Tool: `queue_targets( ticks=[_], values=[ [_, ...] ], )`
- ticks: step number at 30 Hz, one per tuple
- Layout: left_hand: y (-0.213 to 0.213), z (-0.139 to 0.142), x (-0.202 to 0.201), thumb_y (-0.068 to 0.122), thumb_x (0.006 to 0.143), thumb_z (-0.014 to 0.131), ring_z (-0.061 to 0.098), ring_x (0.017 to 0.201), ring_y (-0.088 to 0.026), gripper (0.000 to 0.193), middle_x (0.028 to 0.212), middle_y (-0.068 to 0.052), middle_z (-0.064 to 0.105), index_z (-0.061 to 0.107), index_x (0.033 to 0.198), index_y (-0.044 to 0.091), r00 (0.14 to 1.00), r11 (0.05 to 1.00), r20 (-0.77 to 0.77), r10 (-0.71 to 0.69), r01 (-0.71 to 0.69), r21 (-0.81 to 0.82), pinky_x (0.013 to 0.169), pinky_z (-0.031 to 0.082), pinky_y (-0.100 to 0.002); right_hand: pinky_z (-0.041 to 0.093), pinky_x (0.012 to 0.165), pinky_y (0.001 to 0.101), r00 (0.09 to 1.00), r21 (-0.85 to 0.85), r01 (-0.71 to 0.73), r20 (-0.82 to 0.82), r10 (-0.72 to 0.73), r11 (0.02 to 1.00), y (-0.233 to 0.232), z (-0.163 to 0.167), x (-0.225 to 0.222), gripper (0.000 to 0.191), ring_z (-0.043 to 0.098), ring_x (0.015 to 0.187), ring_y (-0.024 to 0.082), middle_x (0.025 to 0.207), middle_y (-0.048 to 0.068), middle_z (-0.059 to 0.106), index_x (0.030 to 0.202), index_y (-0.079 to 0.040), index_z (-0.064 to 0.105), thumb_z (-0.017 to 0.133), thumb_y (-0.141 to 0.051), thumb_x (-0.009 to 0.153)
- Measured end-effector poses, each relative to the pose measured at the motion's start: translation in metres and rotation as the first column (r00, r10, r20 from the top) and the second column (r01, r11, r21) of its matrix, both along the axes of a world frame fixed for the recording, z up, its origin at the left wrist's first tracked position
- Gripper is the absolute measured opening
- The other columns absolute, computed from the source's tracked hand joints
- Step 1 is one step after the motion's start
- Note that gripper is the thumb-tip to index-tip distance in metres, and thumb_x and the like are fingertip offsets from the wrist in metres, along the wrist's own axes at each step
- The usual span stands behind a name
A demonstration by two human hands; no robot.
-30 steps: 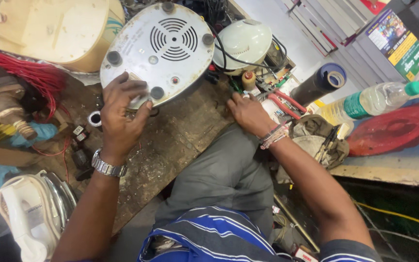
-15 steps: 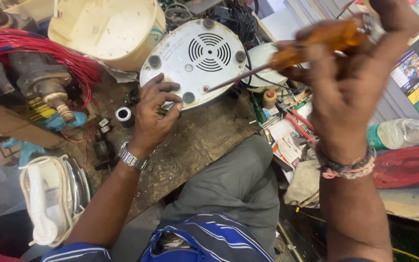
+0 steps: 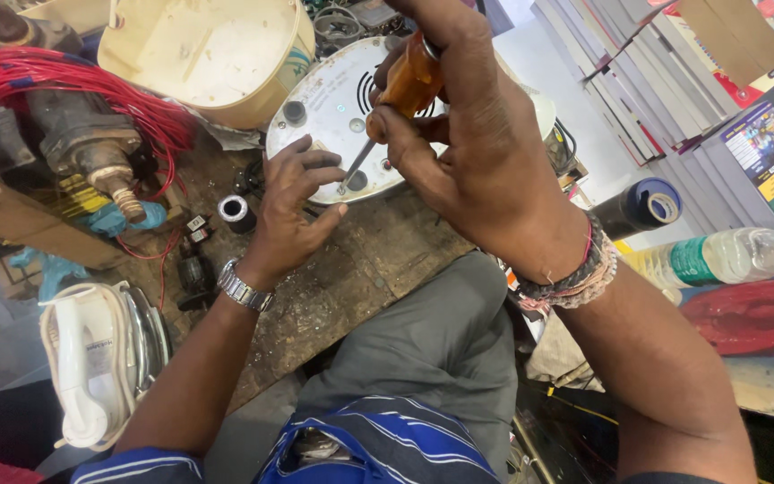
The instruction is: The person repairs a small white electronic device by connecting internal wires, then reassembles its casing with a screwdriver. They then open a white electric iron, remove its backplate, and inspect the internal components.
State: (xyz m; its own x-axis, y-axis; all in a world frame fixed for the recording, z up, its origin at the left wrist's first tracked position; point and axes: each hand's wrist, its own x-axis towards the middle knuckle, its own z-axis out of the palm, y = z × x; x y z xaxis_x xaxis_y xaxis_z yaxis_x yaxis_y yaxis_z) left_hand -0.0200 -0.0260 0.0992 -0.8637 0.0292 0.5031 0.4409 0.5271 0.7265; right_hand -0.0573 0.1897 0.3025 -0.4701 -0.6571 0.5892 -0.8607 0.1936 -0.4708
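- While it lies upside down on a worn wooden bench, a round white appliance base [image 3: 333,125] with a vented centre sits at the middle of the view, and everything below is placed relative to it.
- On its near edge, the left hand [image 3: 290,215] rests with fingers spread, steadying it; nothing is gripped.
- Above its vent, the right hand [image 3: 477,152] is clenched around the orange handle of a screwdriver [image 3: 396,99], whose metal shaft slants down to a hole near the base's near rim, just beside the left fingertips.
- The right hand and wrist cover the base's right half.
- Touching its far-left edge stands a cream plastic tub [image 3: 212,58].
- Further left lies a motor wound with red wire [image 3: 82,99].
- Just off its near-left edge sits a small metal ring [image 3: 235,209].
- Well to the near left lies a white clothes iron [image 3: 100,358].
- To the right stand a dark tape roll [image 3: 642,206] and a clear plastic bottle [image 3: 727,255].
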Motion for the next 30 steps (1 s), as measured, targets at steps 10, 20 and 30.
queue_targets(
  ticks=[10,20,30],
  values=[
    [0.001,-0.005,-0.002,0.012,0.084,0.081,0.037,0.149,-0.038,0.032,0.136,-0.008,0.062,0.069,0.114,0.014,1.0,1.0,0.011,0.0,0.0,0.009,0.122,0.033,-0.052,0.064,0.089,0.0258,0.994,0.068,-0.108,-0.022,0.109,0.992,-0.001,0.002,-0.014,0.06,0.067,0.11,0.016,0.127,0.009,0.056,0.154,-0.016,0.025,0.069,0.004,0.118],
    [0.0,-0.001,-0.003,0.013,0.081,0.086,0.047,0.145,-0.036,0.032,0.132,-0.007,0.066,0.068,0.107,0.01,0.998,0.998,-0.05,0.048,-0.05,-0.032,0.119,0.039,-0.047,0.06,0.079,0.0369,0.955,0.116,0.119,-0.285,-0.082,0.986,-0.019,0.002,-0.036,0.064,0.073,0.093,0.03,0.111,0.012,0.071,0.145,-0.009,0.046,0.087,-0.025,0.099],
    [0.0,0.002,-0.001,0.013,0.077,0.089,0.054,0.14,-0.034,0.029,0.128,-0.009,0.072,0.074,0.101,0.007,0.996,0.997,-0.042,0.073,-0.073,0.002,0.117,0.042,-0.046,0.059,0.079,0.0364,0.958,0.061,0.045,-0.285,-0.026,0.997,-0.027,0.008,-0.039,0.059,0.073,0.092,0.03,0.108,0.014,0.072,0.135,-0.005,0.051,0.09,-0.021,0.094]
  ],
)
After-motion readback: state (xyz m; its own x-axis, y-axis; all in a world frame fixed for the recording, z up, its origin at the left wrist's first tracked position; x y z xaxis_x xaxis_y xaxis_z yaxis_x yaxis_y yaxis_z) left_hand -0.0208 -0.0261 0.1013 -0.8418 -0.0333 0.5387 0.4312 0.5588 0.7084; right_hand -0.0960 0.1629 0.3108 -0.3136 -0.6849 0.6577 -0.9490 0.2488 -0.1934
